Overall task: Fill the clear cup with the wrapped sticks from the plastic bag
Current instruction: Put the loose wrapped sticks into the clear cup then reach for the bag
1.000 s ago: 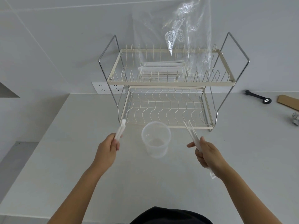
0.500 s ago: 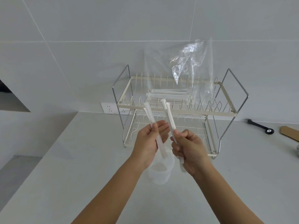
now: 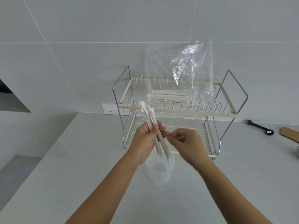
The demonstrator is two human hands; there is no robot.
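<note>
My left hand (image 3: 144, 139) grips a bundle of wrapped sticks (image 3: 149, 118), white paper sleeves tilted up to the left, their lower ends hanging over the clear cup (image 3: 159, 172) on the counter. My right hand (image 3: 186, 143) is just right of the bundle, fingers loosely curled and apart, holding nothing that I can see. The clear plastic bag (image 3: 191, 70) stands on the rack's upper shelf, with more wrapped sticks (image 3: 168, 95) lying flat inside it.
A two-tier cream wire dish rack (image 3: 176, 111) stands against the tiled wall behind the cup. A wall socket (image 3: 111, 109) is to its left. A black tool (image 3: 260, 127) and a cardboard piece (image 3: 291, 133) lie at the right.
The sticks held by my right hand have passed to my left hand, which now holds them all as one bundle. My right hand has let go and drawn slightly right.
</note>
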